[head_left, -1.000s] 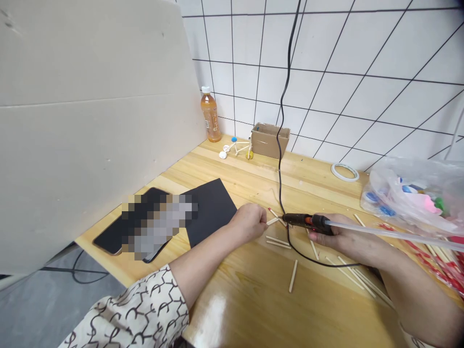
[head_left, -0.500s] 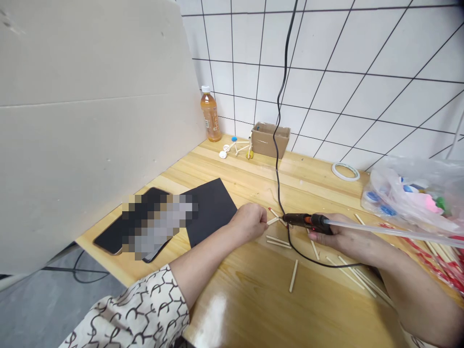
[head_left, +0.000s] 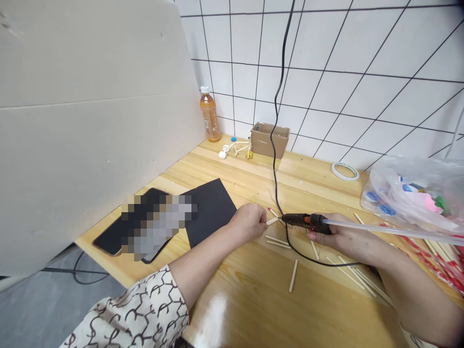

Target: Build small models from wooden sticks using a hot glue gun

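Note:
My right hand (head_left: 335,237) is closed around a black hot glue gun (head_left: 302,221) with a long translucent glue stick (head_left: 384,231) running out of its back. The gun's nozzle points left and sits at the end of a short wooden stick (head_left: 272,221). Pinched in my left hand (head_left: 250,222) is the other end of that stick. A red-tipped stick (head_left: 272,211) meets it near the nozzle; whether they are joined I cannot tell. Several loose cut sticks (head_left: 293,276) lie on the wooden table (head_left: 246,295) in front of the gun.
A black cord (head_left: 277,145) hangs down and loops beneath the gun. Behind are a cardboard box (head_left: 270,142), a stick-and-cap model (head_left: 237,147), a drink bottle (head_left: 210,118) and a tape roll (head_left: 345,171). A plastic bag (head_left: 413,188) stands right; a black sheet (head_left: 210,208) and phone (head_left: 119,232) lie left.
The hanging cord has swung slightly left. Both hands, the glue gun and the sticks stay almost where they were.

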A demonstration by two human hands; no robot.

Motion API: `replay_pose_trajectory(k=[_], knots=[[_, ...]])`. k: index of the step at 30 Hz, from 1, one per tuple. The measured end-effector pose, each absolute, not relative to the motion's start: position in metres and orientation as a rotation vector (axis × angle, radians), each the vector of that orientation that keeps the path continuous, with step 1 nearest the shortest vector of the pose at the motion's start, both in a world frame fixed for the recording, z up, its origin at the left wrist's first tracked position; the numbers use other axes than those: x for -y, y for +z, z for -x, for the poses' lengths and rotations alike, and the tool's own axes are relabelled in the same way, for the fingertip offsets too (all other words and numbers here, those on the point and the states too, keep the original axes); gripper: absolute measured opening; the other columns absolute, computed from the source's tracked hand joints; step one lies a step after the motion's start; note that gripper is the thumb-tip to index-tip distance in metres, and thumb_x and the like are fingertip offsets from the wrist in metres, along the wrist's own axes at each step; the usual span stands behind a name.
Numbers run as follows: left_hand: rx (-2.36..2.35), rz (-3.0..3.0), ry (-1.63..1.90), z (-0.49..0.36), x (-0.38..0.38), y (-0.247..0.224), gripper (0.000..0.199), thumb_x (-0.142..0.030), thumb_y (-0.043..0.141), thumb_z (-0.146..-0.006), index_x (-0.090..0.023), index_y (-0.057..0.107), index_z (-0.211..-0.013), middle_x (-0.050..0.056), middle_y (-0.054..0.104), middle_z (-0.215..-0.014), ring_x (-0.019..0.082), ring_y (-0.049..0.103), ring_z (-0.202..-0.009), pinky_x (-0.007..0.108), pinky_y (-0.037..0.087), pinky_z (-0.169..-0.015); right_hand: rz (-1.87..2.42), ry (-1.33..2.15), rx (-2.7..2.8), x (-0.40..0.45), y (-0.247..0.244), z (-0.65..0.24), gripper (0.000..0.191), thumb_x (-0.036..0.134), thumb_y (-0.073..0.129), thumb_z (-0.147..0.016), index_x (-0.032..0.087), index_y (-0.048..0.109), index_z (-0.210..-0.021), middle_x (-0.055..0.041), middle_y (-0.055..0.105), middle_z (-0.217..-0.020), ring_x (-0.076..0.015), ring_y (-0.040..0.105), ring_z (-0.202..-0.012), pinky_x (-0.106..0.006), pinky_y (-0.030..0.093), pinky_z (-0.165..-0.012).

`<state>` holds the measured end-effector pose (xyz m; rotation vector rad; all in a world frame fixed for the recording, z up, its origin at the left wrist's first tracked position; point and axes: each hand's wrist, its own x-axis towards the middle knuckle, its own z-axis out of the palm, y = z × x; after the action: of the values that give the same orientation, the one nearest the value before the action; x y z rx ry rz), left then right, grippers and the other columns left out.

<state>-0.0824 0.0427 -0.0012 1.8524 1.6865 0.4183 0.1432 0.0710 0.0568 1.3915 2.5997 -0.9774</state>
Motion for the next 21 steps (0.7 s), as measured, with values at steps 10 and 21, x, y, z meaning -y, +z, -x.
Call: replay_pose_trajectory(k=[10, 21], knots=[[-1.675, -1.858, 0.431, 0.0823, -0.0422, 0.0006, 0.010, -0.016, 0.055, -0.063, -0.015, 0.064, -0.058, -0.001, 0.056, -0.053, 0.012, 0.051, -0.055, 0.021, 0.031, -0.048, -1.402, -0.976, -2.630, -0.0720, 0.0534, -0.1404, 0.034, 0.049, 0.049, -0.077, 0.021, 0.065, -0.085, -0.0004, 0.061, -0.066, -0.0176, 0.053, -0.060, -0.025, 0.038, -0.052], [-1.677, -1.871, 0.421, 0.0820, -0.0422, -0.0009, 0.011, -0.017, 0.054, -0.063, -0.015, 0.064, -0.059, 0.000, 0.058, -0.055, 0.012, 0.051, -0.056, 0.021, 0.032, -0.049, -1.362, -0.990, -2.611, -0.0717, 0.0559, -0.1448, 0.035, 0.050, 0.048, -0.078, 0.021, 0.065, -0.088, -0.0002, 0.058, -0.066, -0.0173, 0.051, -0.061, -0.025, 0.037, -0.052]])
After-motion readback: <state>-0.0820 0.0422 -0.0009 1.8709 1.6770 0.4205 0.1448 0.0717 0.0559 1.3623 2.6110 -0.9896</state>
